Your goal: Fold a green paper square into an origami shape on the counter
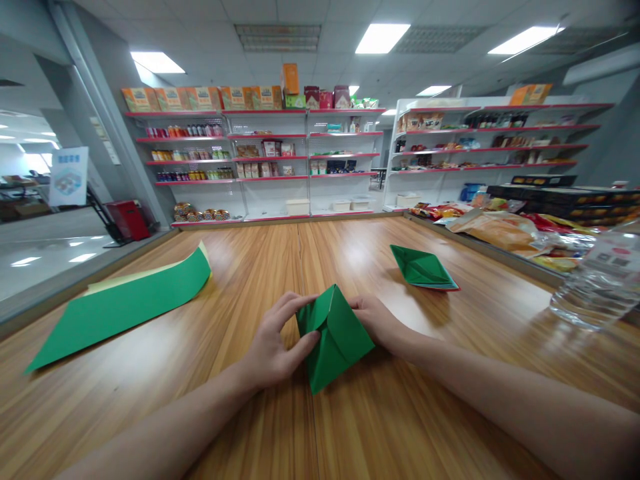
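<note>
A piece of folded green paper [341, 333] stands tilted above the wooden table, its creased flaps forming a pointed shape. My left hand [283, 340] grips its left edge, with the thumb pressed on the near face and the fingers behind. On the far right side of the paper, my right hand [375, 321] holds it too; most of its fingers are hidden behind the green sheet. Farther back to the right lies another folded green paper piece [423, 268], with a reddish and pale layer along its lower edge.
Green and yellow paper sheets [125, 308] lie at the left, one end curling up. On the right are a clear plastic bottle [597, 280], snack packets [500, 230] and black boxes [565, 197]. Stocked shelves [270, 158] stand beyond the wooden table [240, 427].
</note>
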`<state>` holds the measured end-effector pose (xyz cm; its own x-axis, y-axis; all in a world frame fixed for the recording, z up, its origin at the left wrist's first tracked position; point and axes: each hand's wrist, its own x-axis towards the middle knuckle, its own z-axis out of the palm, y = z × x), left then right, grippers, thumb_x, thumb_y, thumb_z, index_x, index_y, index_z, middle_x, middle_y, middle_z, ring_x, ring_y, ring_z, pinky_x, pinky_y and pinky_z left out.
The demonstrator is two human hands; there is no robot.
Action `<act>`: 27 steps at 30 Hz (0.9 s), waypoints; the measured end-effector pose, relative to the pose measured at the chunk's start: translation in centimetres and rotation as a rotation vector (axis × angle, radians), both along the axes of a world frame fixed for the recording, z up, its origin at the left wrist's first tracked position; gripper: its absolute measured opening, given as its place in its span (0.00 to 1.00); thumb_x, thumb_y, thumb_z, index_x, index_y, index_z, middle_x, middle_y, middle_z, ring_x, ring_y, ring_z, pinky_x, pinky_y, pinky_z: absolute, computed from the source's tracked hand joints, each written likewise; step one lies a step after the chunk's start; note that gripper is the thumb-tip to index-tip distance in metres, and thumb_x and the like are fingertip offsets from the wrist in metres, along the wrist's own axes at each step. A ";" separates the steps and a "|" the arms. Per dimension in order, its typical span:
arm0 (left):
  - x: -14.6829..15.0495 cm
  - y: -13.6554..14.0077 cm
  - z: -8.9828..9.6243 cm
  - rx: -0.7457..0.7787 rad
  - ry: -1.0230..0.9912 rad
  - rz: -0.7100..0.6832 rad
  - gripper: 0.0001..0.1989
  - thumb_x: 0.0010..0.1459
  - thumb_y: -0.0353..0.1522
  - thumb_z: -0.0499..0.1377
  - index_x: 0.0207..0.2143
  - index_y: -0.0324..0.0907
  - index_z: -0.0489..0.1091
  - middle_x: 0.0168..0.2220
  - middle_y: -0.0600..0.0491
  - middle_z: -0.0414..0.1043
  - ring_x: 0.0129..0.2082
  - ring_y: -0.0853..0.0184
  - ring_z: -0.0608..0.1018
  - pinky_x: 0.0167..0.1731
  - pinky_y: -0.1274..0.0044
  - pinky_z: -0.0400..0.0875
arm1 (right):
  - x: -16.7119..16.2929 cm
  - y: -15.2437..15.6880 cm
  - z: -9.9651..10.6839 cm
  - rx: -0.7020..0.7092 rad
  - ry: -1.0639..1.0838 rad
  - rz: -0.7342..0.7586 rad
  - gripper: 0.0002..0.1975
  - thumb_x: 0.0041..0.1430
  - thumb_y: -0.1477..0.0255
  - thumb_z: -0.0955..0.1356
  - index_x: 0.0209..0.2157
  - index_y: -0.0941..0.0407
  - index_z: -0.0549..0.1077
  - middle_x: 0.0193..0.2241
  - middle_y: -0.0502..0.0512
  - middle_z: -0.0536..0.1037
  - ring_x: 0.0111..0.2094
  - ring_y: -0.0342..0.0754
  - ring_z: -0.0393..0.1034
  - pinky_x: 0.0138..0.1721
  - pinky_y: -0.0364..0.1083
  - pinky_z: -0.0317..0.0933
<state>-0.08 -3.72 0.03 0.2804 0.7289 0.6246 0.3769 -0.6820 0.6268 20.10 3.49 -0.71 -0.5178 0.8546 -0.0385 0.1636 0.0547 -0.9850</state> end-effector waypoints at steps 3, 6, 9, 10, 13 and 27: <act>0.1 0.0 0.2 0.035 0.042 0.028 0.22 0.55 0.29 0.57 0.53 0.42 0.64 0.42 0.46 0.66 0.43 0.61 0.70 0.43 0.69 0.66 | 0.1 0.5 -0.2 0.078 -0.028 -0.089 0.14 0.49 0.63 0.69 0.31 0.60 0.75 0.16 0.49 0.71 0.16 0.41 0.62 0.18 0.40 0.55; 0.2 0.1 0.1 0.025 0.078 0.065 0.21 0.55 0.30 0.57 0.53 0.42 0.64 0.41 0.47 0.65 0.42 0.62 0.70 0.42 0.70 0.66 | 0.3 0.4 0.1 0.194 -0.012 -0.167 0.14 0.52 0.63 0.67 0.34 0.60 0.75 0.20 0.51 0.72 0.19 0.42 0.64 0.20 0.41 0.57; 0.3 0.4 0.0 -0.018 0.108 0.137 0.19 0.57 0.31 0.56 0.52 0.41 0.65 0.41 0.48 0.66 0.43 0.62 0.70 0.44 0.70 0.66 | 0.3 -0.1 0.8 0.348 0.121 -0.172 0.17 0.58 0.61 0.63 0.32 0.60 0.76 0.27 0.55 0.75 0.29 0.46 0.68 0.31 0.43 0.62; 0.3 0.5 -0.1 -0.030 0.113 0.165 0.18 0.57 0.31 0.56 0.51 0.41 0.65 0.42 0.48 0.66 0.43 0.62 0.71 0.44 0.70 0.66 | 0.3 -0.4 1.0 0.370 0.169 -0.134 0.18 0.59 0.60 0.63 0.33 0.60 0.76 0.29 0.55 0.75 0.33 0.47 0.68 0.35 0.44 0.62; 0.4 0.7 -0.2 -0.041 0.123 0.212 0.20 0.58 0.33 0.56 0.54 0.43 0.64 0.42 0.48 0.67 0.43 0.62 0.71 0.45 0.69 0.66 | 0.0 -1.0 1.1 0.327 0.266 0.029 0.19 0.59 0.57 0.64 0.40 0.58 0.74 0.34 0.56 0.76 0.37 0.48 0.69 0.40 0.46 0.62; 1.3 0.0 -0.5 0.052 0.117 0.021 0.21 0.62 0.28 0.50 0.58 0.42 0.60 0.50 0.45 0.66 0.50 0.61 0.69 0.50 0.70 0.65 | -0.6 -1.9 -0.1 0.008 0.245 0.106 0.22 0.52 0.54 0.68 0.25 0.62 0.71 0.20 0.49 0.69 0.20 0.39 0.60 0.22 0.39 0.54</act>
<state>1.19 -3.73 -0.48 0.3383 0.7032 0.6254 0.4597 -0.7034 0.5421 19.54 1.55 -0.81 -0.5975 0.7949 0.1053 -0.0870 0.0663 -0.9940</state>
